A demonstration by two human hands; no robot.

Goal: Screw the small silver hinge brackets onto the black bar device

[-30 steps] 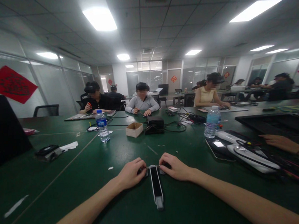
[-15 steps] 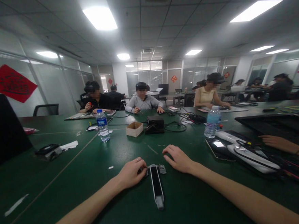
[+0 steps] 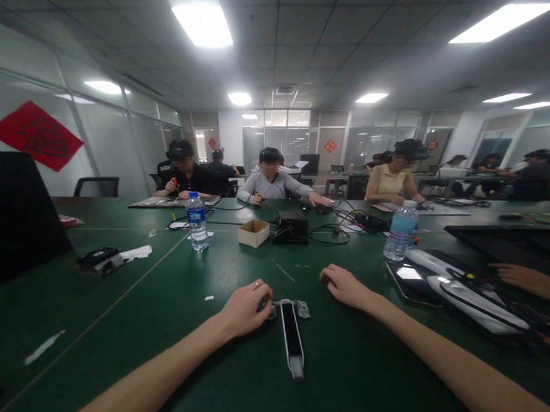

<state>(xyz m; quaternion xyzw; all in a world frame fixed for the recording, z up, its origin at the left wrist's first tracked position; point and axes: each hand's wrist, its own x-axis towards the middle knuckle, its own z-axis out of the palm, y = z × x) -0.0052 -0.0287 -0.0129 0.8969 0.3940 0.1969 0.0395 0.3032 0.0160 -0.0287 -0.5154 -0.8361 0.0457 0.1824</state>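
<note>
A narrow black strip-shaped part [image 3: 292,336] with metal ends lies lengthwise on the green table [image 3: 177,288] in front of me. My left hand [image 3: 244,308] rests on the table with curled fingers pinching the small metal bracket at the strip's far left end. My right hand [image 3: 346,286] lies on the table to the right of the strip, a little beyond its far end and apart from it, with its fingers loosely bent and nothing in them.
A small cardboard box [image 3: 253,232], a black device with cables [image 3: 291,227] and two water bottles [image 3: 197,221] [image 3: 400,230] stand farther out. Another person's hand [image 3: 520,277] rests by white and black parts [image 3: 455,291] at right. Several people sit across the table.
My right hand let go of the strip's far right end and moved away to the right and forward. My left hand stayed on the strip. The view shifted slightly.
</note>
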